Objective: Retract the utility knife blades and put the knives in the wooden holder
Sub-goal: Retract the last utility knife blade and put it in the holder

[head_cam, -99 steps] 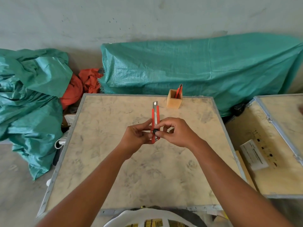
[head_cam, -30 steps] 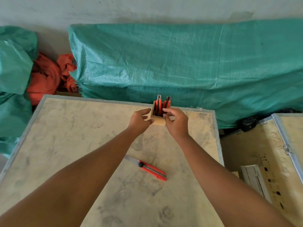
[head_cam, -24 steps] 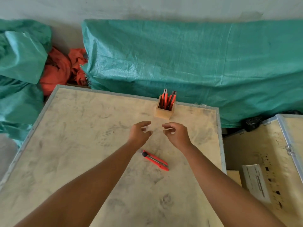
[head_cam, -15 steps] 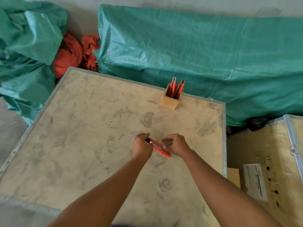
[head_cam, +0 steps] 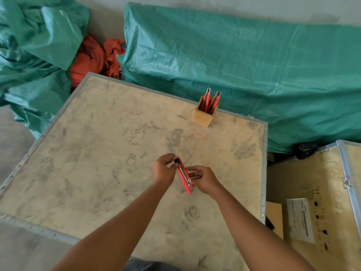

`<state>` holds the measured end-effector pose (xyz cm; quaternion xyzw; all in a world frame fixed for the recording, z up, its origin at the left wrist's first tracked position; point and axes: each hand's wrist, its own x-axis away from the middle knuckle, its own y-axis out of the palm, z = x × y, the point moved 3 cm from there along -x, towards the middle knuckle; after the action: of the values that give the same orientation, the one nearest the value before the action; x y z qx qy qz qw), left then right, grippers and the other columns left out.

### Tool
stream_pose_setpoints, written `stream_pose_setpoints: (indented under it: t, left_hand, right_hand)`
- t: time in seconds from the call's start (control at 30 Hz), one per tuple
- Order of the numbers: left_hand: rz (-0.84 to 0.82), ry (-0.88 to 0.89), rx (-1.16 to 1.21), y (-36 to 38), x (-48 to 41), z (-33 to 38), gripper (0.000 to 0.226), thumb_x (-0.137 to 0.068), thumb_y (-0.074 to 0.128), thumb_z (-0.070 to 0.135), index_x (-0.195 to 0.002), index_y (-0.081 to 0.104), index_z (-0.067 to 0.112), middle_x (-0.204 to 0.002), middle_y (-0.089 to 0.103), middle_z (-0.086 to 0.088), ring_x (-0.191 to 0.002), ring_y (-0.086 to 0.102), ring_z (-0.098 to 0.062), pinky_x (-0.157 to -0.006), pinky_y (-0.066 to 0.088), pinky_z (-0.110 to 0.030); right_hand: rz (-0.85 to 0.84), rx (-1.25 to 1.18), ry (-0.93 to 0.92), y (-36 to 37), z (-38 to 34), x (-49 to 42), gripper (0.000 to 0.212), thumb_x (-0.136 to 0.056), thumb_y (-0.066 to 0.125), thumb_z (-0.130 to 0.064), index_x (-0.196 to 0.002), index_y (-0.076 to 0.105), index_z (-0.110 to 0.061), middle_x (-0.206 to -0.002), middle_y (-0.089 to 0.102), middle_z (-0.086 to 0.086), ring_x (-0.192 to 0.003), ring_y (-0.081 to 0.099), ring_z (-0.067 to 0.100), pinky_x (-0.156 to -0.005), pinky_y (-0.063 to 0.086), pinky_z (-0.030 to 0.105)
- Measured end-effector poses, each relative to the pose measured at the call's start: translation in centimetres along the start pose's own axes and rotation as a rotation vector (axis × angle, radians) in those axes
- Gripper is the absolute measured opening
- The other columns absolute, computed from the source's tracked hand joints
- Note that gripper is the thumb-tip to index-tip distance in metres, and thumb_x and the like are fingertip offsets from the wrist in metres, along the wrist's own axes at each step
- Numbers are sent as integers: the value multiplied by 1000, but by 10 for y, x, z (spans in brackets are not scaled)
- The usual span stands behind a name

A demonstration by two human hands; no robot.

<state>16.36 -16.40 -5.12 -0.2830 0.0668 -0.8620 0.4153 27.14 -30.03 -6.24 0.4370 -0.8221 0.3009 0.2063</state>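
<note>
A red utility knife [head_cam: 184, 176] with a black slider knob is held just above the table top [head_cam: 97, 163], its grey blade [head_cam: 170, 148] sticking out toward the far left. My left hand [head_cam: 163, 169] pinches the knife at its blade end. My right hand [head_cam: 203, 179] grips the handle's rear half. The small wooden holder [head_cam: 203, 117] stands near the table's far right edge, well beyond both hands. Red knives [head_cam: 210, 100] stand upright in it.
Green tarpaulin [head_cam: 234, 65] covers bulky shapes behind the table and at the left. Orange cloth [head_cam: 91, 57] lies between them. A second crate [head_cam: 322, 192] with a white label stands to the right, across a narrow gap.
After both hands left the holder with a knife standing in it, they dropped to the knife lying on the table. They now hold it lifted and turned more upright.
</note>
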Motion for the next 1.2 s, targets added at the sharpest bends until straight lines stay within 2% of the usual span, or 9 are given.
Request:
stream_pose_setpoints:
  t: [0.07, 0.2, 0.33, 0.53, 0.67, 0.83, 0.97, 1.1, 1.2]
  left_hand:
    - [-14, 31, -9, -4, 10, 5, 43, -86, 72, 6, -127, 66, 16, -136, 62, 1, -120, 61, -16, -103, 49, -34]
    - [-191, -8, 183, -7, 39, 18, 45, -92, 62, 0, -128, 65, 26, -111, 76, 4, -94, 75, -18, -89, 60, -45]
    - [-280, 22, 331, -16, 56, 40, 54, -88, 60, -12, -129, 65, 24, -106, 78, 2, -87, 76, -28, -83, 62, -46]
    - [-309, 184, 184, -44, 63, 55, 54, -88, 59, -10, -127, 66, 26, -95, 79, 2, -77, 73, -29, -80, 63, -45]
    - [-353, 241, 124, -63, 73, 60, 54, -90, 59, -9, -124, 67, 31, -98, 78, 8, -81, 71, -33, -79, 63, -42]
    - [-371, 264, 106, -82, 82, 66, 52, -89, 60, -10, -122, 69, 29, -98, 77, 11, -87, 73, -18, -76, 64, -38]
    - [-373, 321, 81, -94, 85, 71, 53, -88, 60, -11, -120, 70, 30, -101, 76, 3, -94, 70, -25, -71, 64, -33]
    - [-367, 336, 73, -102, 86, 72, 60, -88, 60, -11, -111, 70, 43, -95, 76, 13, -79, 69, -15, -76, 64, -36]
    - [-343, 335, 122, -105, 86, 75, 55, -88, 62, -10, -114, 71, 37, -98, 77, 7, -70, 69, -12, -76, 63, -36]
  right_hand:
    - [35, -126, -8, -3, -6, 6, 39, -87, 71, 6, -121, 71, -13, -102, 79, 11, -90, 76, 24, -75, 63, 35]
    - [84, -341, -65, -9, -26, 20, 43, -88, 73, 4, -124, 71, -20, -106, 79, 8, -95, 78, 25, -73, 62, 29]
    - [111, -401, -105, -12, -46, 37, 43, -88, 75, -1, -124, 71, -23, -107, 79, 4, -94, 78, 22, -73, 62, 27]
    - [271, -271, -250, -24, -78, 63, 34, -95, 71, -17, -128, 67, -24, -108, 76, 3, -91, 78, 18, -74, 67, 39]
    - [367, -146, -410, -31, -104, 76, 30, -95, 70, -18, -125, 72, -23, -111, 75, 0, -85, 78, 16, -69, 66, 36]
    - [376, -46, -458, -29, -124, 90, 25, -93, 73, -15, -117, 77, -22, -108, 77, -2, -76, 78, 13, -67, 66, 39]
    - [374, -21, -469, -27, -135, 99, 26, -94, 72, -15, -119, 75, -21, -108, 76, 0, -74, 77, 14, -65, 66, 41]
    - [358, 59, -489, -23, -141, 108, 25, -92, 73, -12, -116, 76, -18, -110, 73, 1, -74, 77, 14, -60, 66, 42]
    - [297, 197, -535, -13, -140, 113, 24, -89, 77, -10, -112, 79, -16, -108, 70, 1, -74, 74, 16, -56, 64, 41]
